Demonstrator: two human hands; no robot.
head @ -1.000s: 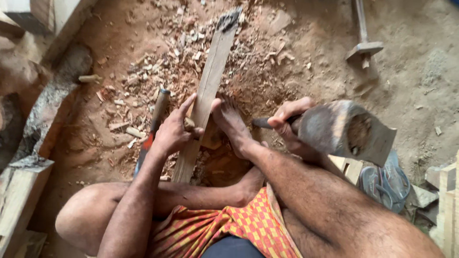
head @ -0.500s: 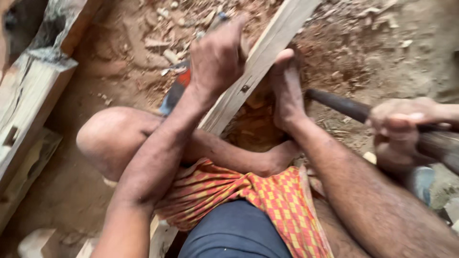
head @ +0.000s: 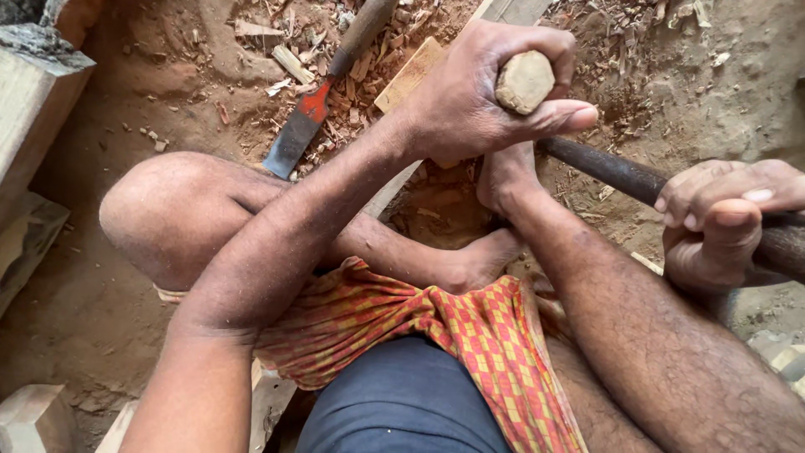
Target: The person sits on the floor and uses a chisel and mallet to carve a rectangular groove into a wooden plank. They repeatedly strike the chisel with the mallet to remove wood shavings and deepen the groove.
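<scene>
Head view: left hand (head: 478,101), half a second ago flat on the plank (head: 411,75), now clenches a wooden handle (head: 524,81) at upper centre. Right hand (head: 721,222) keeps gripping the dark mallet handle (head: 612,172) at right.

Checked orange-and-yellow cloth (head: 470,327) at lower centre; dark blue shorts (head: 402,403) below it; red-and-grey chisel blade (head: 300,127) upper left; pale tan handle end (head: 524,81); reddish-brown dirt floor (head: 151,75).

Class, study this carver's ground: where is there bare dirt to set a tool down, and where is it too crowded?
Bare dirt lies left of the bent knee, bordered by the wooden block, and again at the upper right, above the dark handle. It is crowded around the red chisel, amid wood chips, and where the left hand grips a peg over the plank.
</scene>
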